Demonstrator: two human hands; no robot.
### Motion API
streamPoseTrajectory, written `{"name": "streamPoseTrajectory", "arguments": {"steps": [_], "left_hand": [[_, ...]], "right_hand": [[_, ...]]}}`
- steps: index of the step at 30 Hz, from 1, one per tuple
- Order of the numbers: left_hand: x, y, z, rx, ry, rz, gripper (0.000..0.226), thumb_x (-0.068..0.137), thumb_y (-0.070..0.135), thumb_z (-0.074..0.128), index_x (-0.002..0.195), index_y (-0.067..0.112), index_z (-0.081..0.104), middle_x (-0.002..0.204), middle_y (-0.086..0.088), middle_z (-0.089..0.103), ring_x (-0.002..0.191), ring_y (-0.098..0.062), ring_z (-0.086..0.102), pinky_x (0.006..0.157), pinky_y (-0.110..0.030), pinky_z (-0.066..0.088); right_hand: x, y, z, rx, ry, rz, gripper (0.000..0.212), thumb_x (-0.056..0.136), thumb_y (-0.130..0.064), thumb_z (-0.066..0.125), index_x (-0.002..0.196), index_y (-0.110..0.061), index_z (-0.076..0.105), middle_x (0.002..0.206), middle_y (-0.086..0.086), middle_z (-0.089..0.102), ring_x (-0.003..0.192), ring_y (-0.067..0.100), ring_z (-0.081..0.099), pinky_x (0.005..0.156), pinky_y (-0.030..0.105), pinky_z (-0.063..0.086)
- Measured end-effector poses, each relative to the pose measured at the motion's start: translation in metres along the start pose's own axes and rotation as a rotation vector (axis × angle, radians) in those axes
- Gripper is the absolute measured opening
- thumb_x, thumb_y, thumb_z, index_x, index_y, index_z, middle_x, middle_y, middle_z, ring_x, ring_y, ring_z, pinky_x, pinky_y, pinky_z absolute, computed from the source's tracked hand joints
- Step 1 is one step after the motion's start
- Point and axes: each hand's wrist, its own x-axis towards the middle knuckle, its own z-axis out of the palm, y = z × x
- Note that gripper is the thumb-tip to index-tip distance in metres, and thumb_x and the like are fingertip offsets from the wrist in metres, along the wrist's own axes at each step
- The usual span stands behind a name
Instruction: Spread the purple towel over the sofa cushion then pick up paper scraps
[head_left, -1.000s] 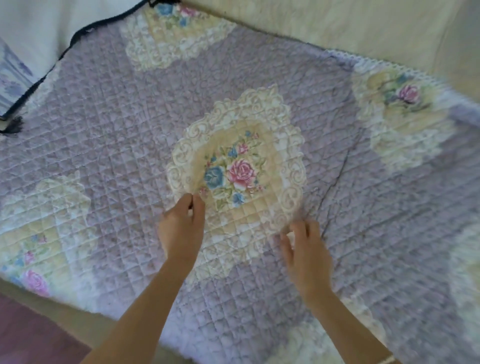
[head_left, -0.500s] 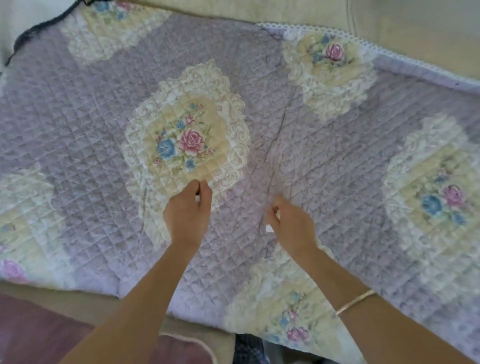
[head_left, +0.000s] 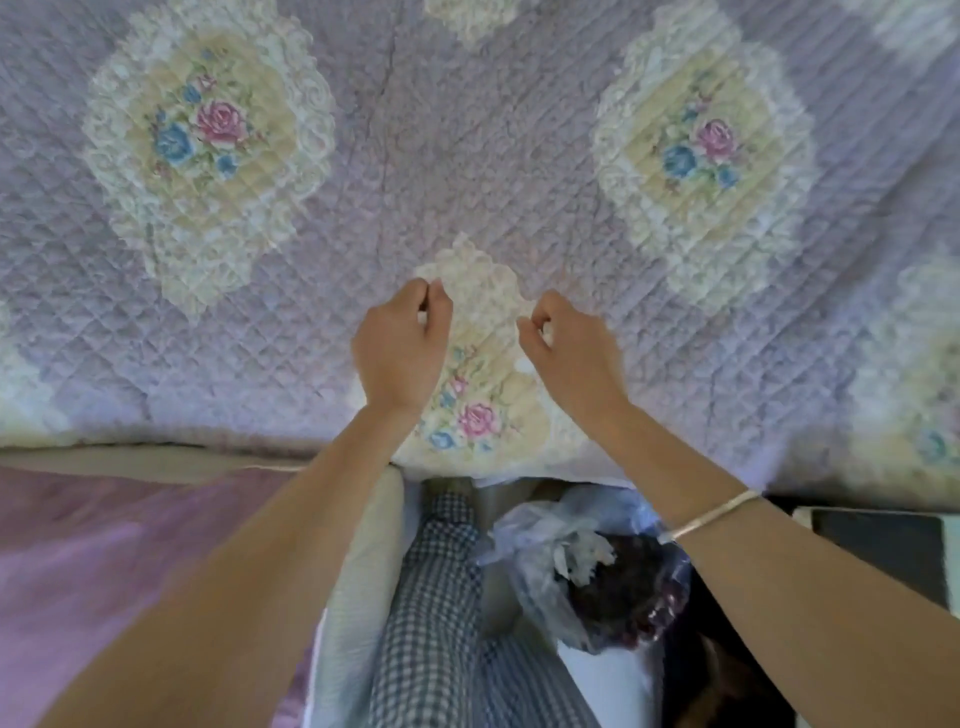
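The purple quilted towel (head_left: 467, 171), with cream floral medallions, lies spread flat over the sofa cushion and fills the upper half of the view. My left hand (head_left: 402, 353) hovers over the medallion near the front edge, thumb and fingers pinched on a small white paper scrap (head_left: 423, 313). My right hand (head_left: 574, 353) is beside it, a hand's width to the right, fingers curled around another white paper scrap (head_left: 545, 328). A small white fleck (head_left: 524, 365) shows on the towel just under the right hand.
Below the sofa's front edge (head_left: 156, 457), a clear plastic bag (head_left: 524, 551) holding white scraps sits by my legs in checked trousers (head_left: 441, 597). A pink surface (head_left: 104, 571) lies at lower left. A dark flat object (head_left: 878, 545) is at the right.
Both hands have come back toward the towel's front edge and stayed pinched. The view has tilted down, so the sofa edge, the bag and my legs now show.
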Motion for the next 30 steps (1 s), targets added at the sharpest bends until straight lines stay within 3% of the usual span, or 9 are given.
{"name": "streamPoseTrajectory", "arguments": {"steps": [4, 10, 13, 16, 21, 24, 26, 28, 30], "left_hand": [[-0.063, 0.026, 0.036, 0.009, -0.072, -0.026, 0.036, 0.095, 0.020, 0.044, 0.060, 0.014, 0.033, 0.048, -0.006, 0.038, 0.045, -0.023, 0.037, 0.048, -0.028, 0.022], [-0.161, 0.059, 0.085, -0.018, -0.281, -0.008, 0.038, 0.096, 0.019, 0.042, 0.060, 0.012, 0.034, 0.042, 0.004, 0.022, 0.036, -0.013, 0.022, 0.038, -0.028, 0.012], [-0.197, 0.065, 0.108, -0.037, -0.377, -0.027, 0.045, 0.096, 0.019, 0.042, 0.054, 0.024, 0.029, 0.042, 0.006, 0.024, 0.035, -0.010, 0.021, 0.038, -0.025, 0.013], [-0.220, 0.062, 0.129, 0.018, -0.410, -0.016, 0.048, 0.096, 0.021, 0.042, 0.052, 0.031, 0.025, 0.041, 0.010, 0.026, 0.035, -0.009, 0.025, 0.038, -0.023, 0.016], [-0.238, 0.044, 0.157, 0.058, -0.430, 0.026, 0.036, 0.096, 0.024, 0.041, 0.061, 0.016, 0.039, 0.045, 0.003, 0.037, 0.042, -0.021, 0.041, 0.040, -0.030, 0.028], [-0.244, 0.037, 0.171, 0.061, -0.489, 0.034, 0.045, 0.096, 0.023, 0.043, 0.053, 0.023, 0.028, 0.045, 0.009, 0.028, 0.040, -0.009, 0.031, 0.039, -0.023, 0.019], [-0.248, 0.030, 0.182, 0.061, -0.561, 0.027, 0.044, 0.095, 0.024, 0.045, 0.054, 0.024, 0.030, 0.048, 0.006, 0.033, 0.044, -0.011, 0.036, 0.043, -0.024, 0.023], [-0.253, 0.022, 0.189, 0.058, -0.680, -0.006, 0.031, 0.095, 0.027, 0.045, 0.067, 0.014, 0.049, 0.062, -0.004, 0.051, 0.058, -0.019, 0.048, 0.053, -0.027, 0.033], [-0.258, 0.018, 0.193, 0.090, -0.804, -0.041, 0.022, 0.093, 0.029, 0.047, 0.093, 0.012, 0.062, 0.093, -0.010, 0.064, 0.075, -0.021, 0.056, 0.064, -0.025, 0.037]], "right_hand": [[-0.061, 0.044, -0.003, 0.012, -0.017, 0.073, 0.024, 0.097, -0.028, 0.044, 0.078, -0.015, 0.037, 0.047, -0.005, 0.031, 0.039, 0.013, 0.028, 0.038, 0.026, 0.017], [-0.164, 0.129, 0.008, -0.007, -0.107, 0.348, 0.021, 0.097, -0.029, 0.043, 0.082, -0.014, 0.042, 0.053, -0.003, 0.040, 0.048, 0.020, 0.040, 0.040, 0.027, 0.024], [-0.205, 0.166, 0.029, 0.031, -0.204, 0.521, 0.028, 0.096, -0.035, 0.044, 0.096, -0.008, 0.053, 0.083, 0.009, 0.061, 0.077, 0.029, 0.058, 0.060, 0.034, 0.042], [-0.223, 0.193, 0.058, 0.134, -0.221, 0.637, 0.034, 0.094, -0.035, 0.047, 0.109, -0.005, 0.053, 0.114, 0.017, 0.058, 0.103, 0.033, 0.057, 0.082, 0.039, 0.046], [-0.216, 0.220, 0.092, 0.270, -0.205, 0.704, 0.046, 0.090, -0.032, 0.056, 0.124, -0.003, 0.048, 0.127, 0.021, 0.053, 0.118, 0.036, 0.050, 0.101, 0.044, 0.041], [-0.210, 0.229, 0.102, 0.352, -0.227, 0.737, 0.039, 0.090, -0.031, 0.053, 0.120, -0.006, 0.054, 0.123, 0.017, 0.059, 0.114, 0.033, 0.055, 0.098, 0.044, 0.046], [-0.211, 0.235, 0.105, 0.364, -0.239, 0.734, 0.034, 0.091, -0.029, 0.052, 0.115, -0.006, 0.057, 0.116, 0.016, 0.064, 0.109, 0.033, 0.058, 0.091, 0.038, 0.048], [-0.217, 0.239, 0.108, 0.385, -0.238, 0.750, 0.031, 0.092, -0.025, 0.052, 0.114, -0.004, 0.055, 0.117, 0.017, 0.063, 0.110, 0.033, 0.058, 0.087, 0.032, 0.045], [-0.222, 0.242, 0.107, 0.401, -0.243, 0.773, 0.031, 0.092, -0.023, 0.053, 0.116, -0.002, 0.054, 0.121, 0.018, 0.061, 0.113, 0.032, 0.056, 0.088, 0.031, 0.043]]}}
